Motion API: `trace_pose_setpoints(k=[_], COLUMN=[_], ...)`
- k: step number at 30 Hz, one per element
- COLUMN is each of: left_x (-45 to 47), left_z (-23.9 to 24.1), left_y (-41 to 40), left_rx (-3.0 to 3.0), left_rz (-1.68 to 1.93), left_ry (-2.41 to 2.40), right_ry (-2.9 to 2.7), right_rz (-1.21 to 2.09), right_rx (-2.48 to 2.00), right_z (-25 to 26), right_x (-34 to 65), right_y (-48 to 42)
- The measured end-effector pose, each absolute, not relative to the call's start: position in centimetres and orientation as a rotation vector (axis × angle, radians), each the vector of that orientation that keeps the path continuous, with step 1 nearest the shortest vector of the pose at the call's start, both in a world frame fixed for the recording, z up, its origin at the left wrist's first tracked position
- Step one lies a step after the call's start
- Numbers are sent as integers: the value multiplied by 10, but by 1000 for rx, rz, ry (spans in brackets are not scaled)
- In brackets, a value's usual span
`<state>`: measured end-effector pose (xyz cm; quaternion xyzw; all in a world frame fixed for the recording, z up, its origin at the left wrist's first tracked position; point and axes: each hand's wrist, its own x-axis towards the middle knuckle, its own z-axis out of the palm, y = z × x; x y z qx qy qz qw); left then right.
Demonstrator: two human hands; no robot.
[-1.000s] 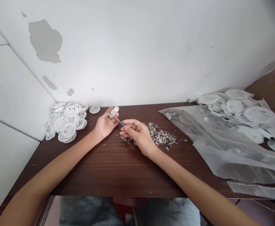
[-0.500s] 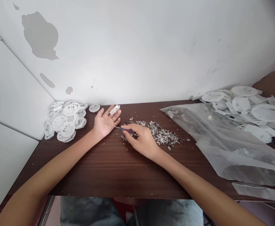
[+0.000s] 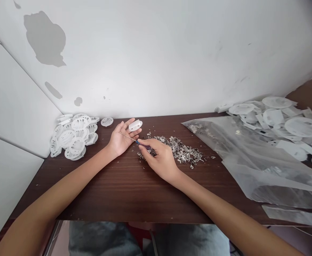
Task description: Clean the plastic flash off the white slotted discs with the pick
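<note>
My left hand (image 3: 123, 138) lies palm up on the dark wooden table (image 3: 123, 185), fingers loosely spread, with a small white plastic disc (image 3: 135, 125) resting at its fingertips. My right hand (image 3: 158, 157) is closed in a pinch on a thin tool with a blue handle (image 3: 137, 142); its metal needle points across my left palm. The right hand rests over the near edge of a heap of tiny metal bits (image 3: 179, 151).
A pile of white slotted plastic discs (image 3: 73, 137) sits at the table's back left by the wall. A crumpled clear plastic bag (image 3: 262, 160) covers the right side, with larger white plastic parts (image 3: 278, 121) behind it. Loose metal specks dot the tabletop.
My right hand went from fingers out to a pinch on the tool, lowered onto the metal heap. The white disc shifted from between the left fingers out to their tips.
</note>
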<state>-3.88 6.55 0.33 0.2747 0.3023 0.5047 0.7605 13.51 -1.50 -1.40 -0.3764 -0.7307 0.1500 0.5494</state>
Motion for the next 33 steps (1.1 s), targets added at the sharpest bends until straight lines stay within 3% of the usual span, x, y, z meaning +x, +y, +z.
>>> trace_pose_setpoints(k=[33], left_x=[-35], left_z=[7], left_y=[61], left_rx=[644], left_rz=[1100], left_ry=[702], right_ry=[-1842], right_rz=[441], right_rx=[-909], right_z=[-15], right_x=[134], right_y=[-17])
